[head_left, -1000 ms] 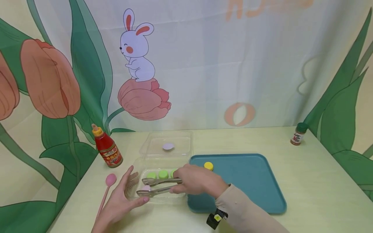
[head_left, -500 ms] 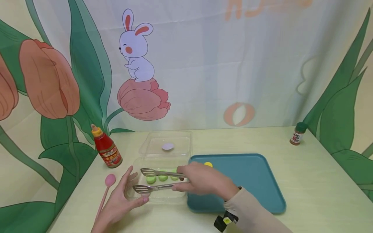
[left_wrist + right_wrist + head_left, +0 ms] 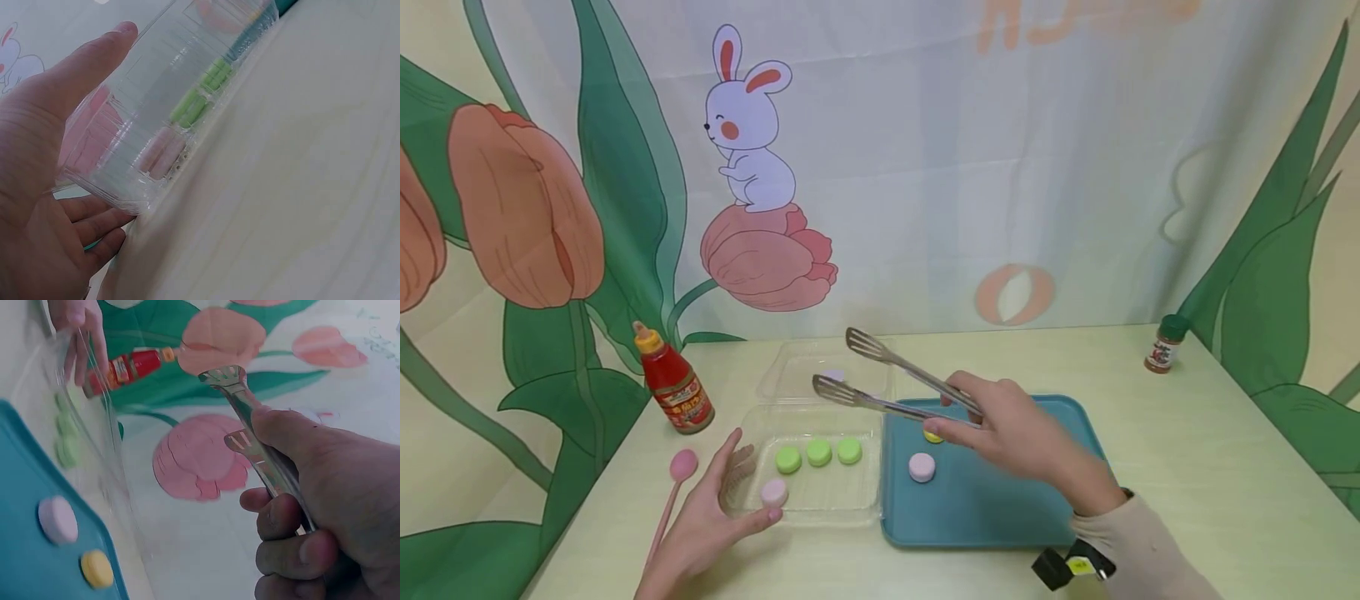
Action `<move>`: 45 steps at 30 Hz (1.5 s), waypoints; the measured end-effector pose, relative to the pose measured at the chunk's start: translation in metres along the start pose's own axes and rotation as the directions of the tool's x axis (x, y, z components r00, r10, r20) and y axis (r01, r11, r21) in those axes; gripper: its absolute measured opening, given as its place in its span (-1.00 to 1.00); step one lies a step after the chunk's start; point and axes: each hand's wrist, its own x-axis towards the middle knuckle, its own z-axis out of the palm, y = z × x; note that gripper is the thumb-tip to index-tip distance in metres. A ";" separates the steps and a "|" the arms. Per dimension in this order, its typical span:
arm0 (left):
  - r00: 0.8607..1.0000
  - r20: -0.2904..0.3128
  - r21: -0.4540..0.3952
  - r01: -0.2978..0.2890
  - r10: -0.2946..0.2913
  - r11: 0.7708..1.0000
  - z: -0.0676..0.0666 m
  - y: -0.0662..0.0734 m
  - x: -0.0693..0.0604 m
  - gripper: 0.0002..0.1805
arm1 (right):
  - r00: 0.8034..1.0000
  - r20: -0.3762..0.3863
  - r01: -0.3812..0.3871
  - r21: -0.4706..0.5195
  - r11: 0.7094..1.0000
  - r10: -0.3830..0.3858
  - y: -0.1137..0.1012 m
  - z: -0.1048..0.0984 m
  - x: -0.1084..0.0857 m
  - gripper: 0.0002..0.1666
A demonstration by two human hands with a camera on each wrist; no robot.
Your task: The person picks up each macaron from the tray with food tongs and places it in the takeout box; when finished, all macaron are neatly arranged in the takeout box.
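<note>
My left hand (image 3: 711, 508) holds the left end of a clear plastic box (image 3: 827, 497), its thumb along the near side. Inside the box are several macarons: a row of green ones (image 3: 819, 452) and a pink one (image 3: 773, 492) near my thumb. My right hand (image 3: 1015, 429) grips metal tongs (image 3: 887, 406) above the tray and the lid; their tips are spread with nothing between them. On the blue tray (image 3: 1000, 508) below lie a lilac macaron (image 3: 922, 467) and a yellow macaron (image 3: 97, 569), partly covered by my right hand in the head view.
The box's clear lid (image 3: 790, 367) lies folded back, with a pale lilac oval on it, partly behind the tongs. A red sauce bottle (image 3: 677, 387) and a pink spoon (image 3: 682, 464) are at the left. A green-capped jar (image 3: 1166, 343) stands far right.
The tongs spread inside the box around the pink macaron, then rose away to the upper right, leaving it there. The lilac macaron on the tray came into view. My left hand stayed put.
</note>
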 end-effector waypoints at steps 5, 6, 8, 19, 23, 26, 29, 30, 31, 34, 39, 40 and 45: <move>1.000 -0.002 0.010 0.007 -0.007 1.000 0.001 0.000 -0.001 0.49 | 0.995 -0.045 -0.086 -0.024 0.996 0.085 0.023 -0.019 -0.017 -0.45; 1.000 0.000 0.013 0.009 -0.009 1.000 0.002 0.000 -0.001 0.49 | 0.994 -0.052 -0.101 -0.032 0.994 0.100 0.028 -0.021 -0.019 -0.44; 1.000 0.000 0.015 0.011 -0.011 1.000 0.002 0.000 -0.001 0.49 | 0.991 -0.064 -0.122 -0.047 0.991 0.119 0.037 -0.023 -0.024 -0.42; 1.000 -0.004 0.008 0.005 -0.005 1.000 0.000 -0.001 0.000 0.49 | 0.985 -0.009 -0.172 -0.109 0.979 0.172 0.081 -0.010 -0.035 -0.36; 1.000 -0.003 0.009 0.014 -0.014 1.000 0.001 -0.002 0.001 0.50 | 0.983 0.017 -0.177 -0.122 0.976 0.181 0.092 -0.002 -0.036 -0.45; 1.000 -0.002 0.011 0.022 -0.022 1.000 0.001 -0.002 0.001 0.51 | 0.981 0.037 -0.184 -0.126 0.975 0.190 0.097 0.001 -0.037 -0.47; 1.000 -0.004 0.012 0.023 -0.023 1.000 0.001 -0.002 0.001 0.51 | 0.979 0.058 -0.190 -0.124 0.974 0.198 0.103 0.003 -0.040 -0.45; 1.000 -0.004 0.010 0.021 -0.021 1.000 0.001 -0.002 0.000 0.51 | 0.978 0.063 -0.190 -0.123 0.974 0.199 0.104 0.003 -0.041 -0.46; 1.000 -0.004 0.009 0.020 -0.020 1.000 0.001 -0.001 0.000 0.51 | 0.977 0.067 -0.193 -0.122 0.974 0.202 0.106 0.003 -0.041 -0.46; 1.000 -0.003 0.006 0.020 -0.020 1.000 0.001 0.000 0.000 0.51 | 0.975 0.080 -0.198 -0.122 0.972 0.209 0.109 0.003 -0.043 -0.45; 1.000 -0.002 0.001 0.015 -0.015 1.000 0.001 0.000 0.000 0.50 | 0.967 0.094 -0.222 -0.144 0.964 0.237 0.110 0.002 -0.042 -0.25; 1.000 -0.001 -0.001 0.015 -0.015 1.000 0.001 0.000 0.000 0.50 | 0.967 0.093 -0.224 -0.149 0.963 0.239 0.111 0.002 -0.042 -0.21; 1.000 0.004 0.000 0.019 -0.019 1.000 0.001 -0.001 0.000 0.50 | 0.970 0.089 -0.212 -0.158 0.964 0.227 0.113 0.002 -0.043 -0.15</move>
